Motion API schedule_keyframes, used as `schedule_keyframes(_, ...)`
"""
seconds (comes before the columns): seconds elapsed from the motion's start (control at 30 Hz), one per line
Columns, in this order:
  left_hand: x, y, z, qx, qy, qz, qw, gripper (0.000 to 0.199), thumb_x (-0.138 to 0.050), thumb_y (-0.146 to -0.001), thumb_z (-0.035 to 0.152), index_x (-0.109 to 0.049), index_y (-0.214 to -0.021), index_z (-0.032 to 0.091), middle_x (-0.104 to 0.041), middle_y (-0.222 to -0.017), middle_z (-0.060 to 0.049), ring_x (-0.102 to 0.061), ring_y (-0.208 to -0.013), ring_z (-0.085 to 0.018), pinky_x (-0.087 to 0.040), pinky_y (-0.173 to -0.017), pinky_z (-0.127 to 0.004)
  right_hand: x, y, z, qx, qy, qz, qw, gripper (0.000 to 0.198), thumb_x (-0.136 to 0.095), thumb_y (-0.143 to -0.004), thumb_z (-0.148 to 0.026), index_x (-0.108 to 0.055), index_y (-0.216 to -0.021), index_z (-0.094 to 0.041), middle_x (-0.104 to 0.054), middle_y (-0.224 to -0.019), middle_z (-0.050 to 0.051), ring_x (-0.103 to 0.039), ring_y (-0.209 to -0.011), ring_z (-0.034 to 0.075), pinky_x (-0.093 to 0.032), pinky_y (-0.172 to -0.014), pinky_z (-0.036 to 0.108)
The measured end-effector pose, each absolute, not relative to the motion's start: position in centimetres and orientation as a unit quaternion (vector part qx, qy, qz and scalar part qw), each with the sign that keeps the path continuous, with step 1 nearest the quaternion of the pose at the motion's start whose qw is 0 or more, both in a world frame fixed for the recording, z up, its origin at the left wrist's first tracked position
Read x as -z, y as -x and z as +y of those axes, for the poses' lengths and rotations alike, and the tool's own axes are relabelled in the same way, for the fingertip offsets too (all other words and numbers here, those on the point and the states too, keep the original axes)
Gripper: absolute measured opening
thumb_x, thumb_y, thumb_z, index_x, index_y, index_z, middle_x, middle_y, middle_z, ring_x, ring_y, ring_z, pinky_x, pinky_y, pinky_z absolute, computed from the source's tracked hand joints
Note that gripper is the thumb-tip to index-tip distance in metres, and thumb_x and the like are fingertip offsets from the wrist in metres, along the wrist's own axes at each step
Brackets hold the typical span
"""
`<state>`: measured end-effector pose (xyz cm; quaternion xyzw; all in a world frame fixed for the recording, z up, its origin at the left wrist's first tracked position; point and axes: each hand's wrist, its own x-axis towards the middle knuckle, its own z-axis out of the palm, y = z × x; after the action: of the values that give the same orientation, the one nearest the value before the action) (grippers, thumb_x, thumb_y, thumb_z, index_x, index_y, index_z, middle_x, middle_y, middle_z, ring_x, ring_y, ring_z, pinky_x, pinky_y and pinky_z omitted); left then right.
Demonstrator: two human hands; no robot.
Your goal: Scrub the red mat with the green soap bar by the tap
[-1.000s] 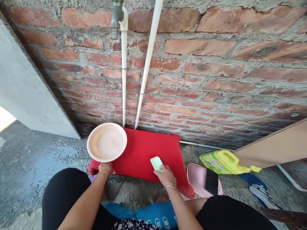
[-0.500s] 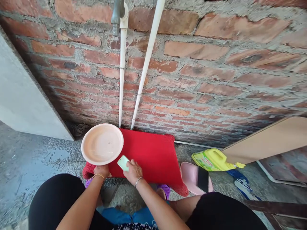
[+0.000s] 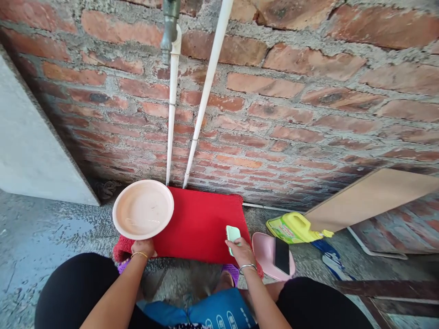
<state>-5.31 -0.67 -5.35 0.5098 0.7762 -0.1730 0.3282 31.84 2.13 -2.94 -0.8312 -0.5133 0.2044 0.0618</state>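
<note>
A round, pale pink basin [image 3: 143, 208] stands over the left end of a red cloth [image 3: 202, 224], which is spread flat with a shaggy edge. A little water seems to lie in the basin. My left hand [image 3: 143, 248] is closed at the basin's near rim, its fingertips partly hidden beneath. Over the right part of the cloth, my right hand [image 3: 242, 250] grips a pale green scrub brush [image 3: 233, 234], smooth back up; any bristles are hidden. Just right of that hand sits a pink scoop-like tray [image 3: 264, 249] with a flat black rectangle [image 3: 281, 256] in it.
A yellow detergent jug [image 3: 291, 227] lies on its side near a brick wall [image 3: 267, 109]. Two white pipes [image 3: 202, 105] and a tap [image 3: 168, 32] run down the wall. Boards lean at left and right. Wet concrete floor [image 3: 51, 228] shows at left, a blue-white slipper [image 3: 332, 260] at right.
My right hand has moved right across the red cloth with the pale green brush, from beside the basin to near the pink tray. My left hand stays at the basin's rim.
</note>
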Motion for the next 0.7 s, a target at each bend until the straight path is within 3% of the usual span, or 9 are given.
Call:
schedule_keyframes(0.17, 3.4, 4.7, -0.3, 0.173, -0.502, 0.777, 0.337, 0.048, -0.068, -0.058, 0.016, -0.064, -0.106, 0.019, -0.063, -0.118, -0.017, -0.059, -0.108, -0.032, -0.053, -0.080, -0.043, 5.5, -22.7, 3.0, -0.217, 0.718, -0.662, 0.008, 0.028, -0.065, -0.071, -0.047, -0.061, -0.087, -0.024, -0.062, -0.092, 0.002, -0.059, -0.076, 0.015, -0.041, -0.061, 0.023)
schedule_keyframes(0.43, 3.8, 5.1, -0.4, 0.168, -0.503, 0.778, 0.337, 0.053, -0.069, -0.055, 0.016, -0.064, -0.107, 0.020, -0.062, -0.119, -0.016, -0.056, -0.112, -0.032, -0.052, -0.082, -0.042, 6.8, -19.5, 4.0, -0.204, 0.703, -0.680, -0.038, 0.028, -0.050, -0.090, -0.037, -0.056, -0.112, -0.023, -0.055, -0.118, 0.006, -0.055, -0.100, 0.017, -0.048, -0.085, 0.035)
schedule_keyframes(0.7, 5.1, 5.2, -0.5, 0.165, -0.506, 0.782, 0.324, 0.057, -0.064, -0.059, 0.017, -0.059, -0.115, 0.021, -0.064, -0.116, -0.016, -0.058, -0.110, -0.034, -0.051, -0.081, -0.044, 3.0, -26.5, 5.9, -0.199, 0.780, -0.590, -0.066, 0.032, -0.053, -0.081, -0.047, -0.059, -0.100, -0.022, -0.059, -0.102, 0.008, -0.061, -0.088, 0.020, -0.043, -0.068, 0.029)
